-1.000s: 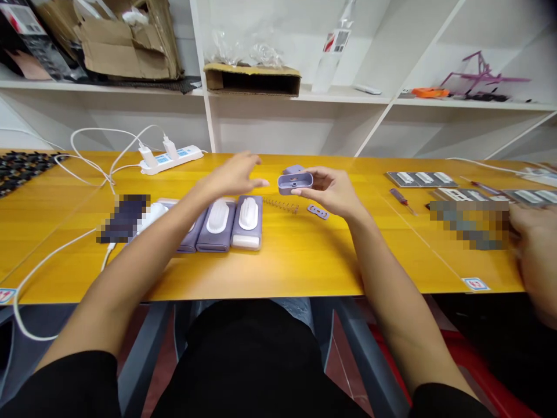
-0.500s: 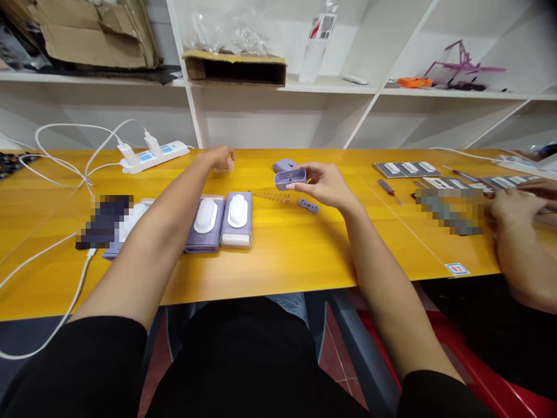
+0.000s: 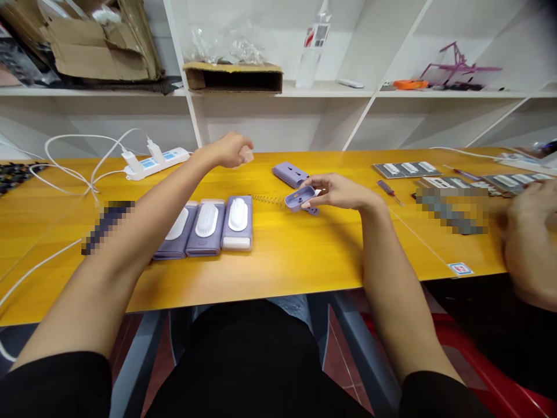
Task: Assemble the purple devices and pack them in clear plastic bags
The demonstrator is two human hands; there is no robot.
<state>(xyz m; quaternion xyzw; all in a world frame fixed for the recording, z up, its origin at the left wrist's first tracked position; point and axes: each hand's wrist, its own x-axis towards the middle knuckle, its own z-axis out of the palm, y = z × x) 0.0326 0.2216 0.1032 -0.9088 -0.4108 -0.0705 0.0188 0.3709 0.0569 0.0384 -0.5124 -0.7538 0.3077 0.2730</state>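
Observation:
My left hand [image 3: 234, 149] is raised over the back of the table, its fingers closed on a small translucent piece [image 3: 246, 154]. A hollow oval purple housing [image 3: 299, 198] is pinched in my right hand [image 3: 337, 191], its open side tilted toward me. Just behind it lies a purple perforated shell [image 3: 287, 172]. A thin coil spring [image 3: 267, 200] stretches across the table to the left of the housing. Partly hidden beneath the housing is a small purple plate with holes [image 3: 314, 211]. Purple devices with white oval tops [image 3: 237, 223] stand in a row nearer me, left of centre.
At the left are a power strip [image 3: 157, 164] with white cables and a blurred-out dark object [image 3: 107, 227]. A screwdriver [image 3: 390, 192] and a tray of white parts [image 3: 407, 169] lie right. Another person's hand [image 3: 533, 232] works at the right edge. White shelving [image 3: 331, 125] rises behind.
My left hand has lifted and moved right with the translucent piece. My right hand has shifted right and nearer, turning the housing so that its inside shows more.

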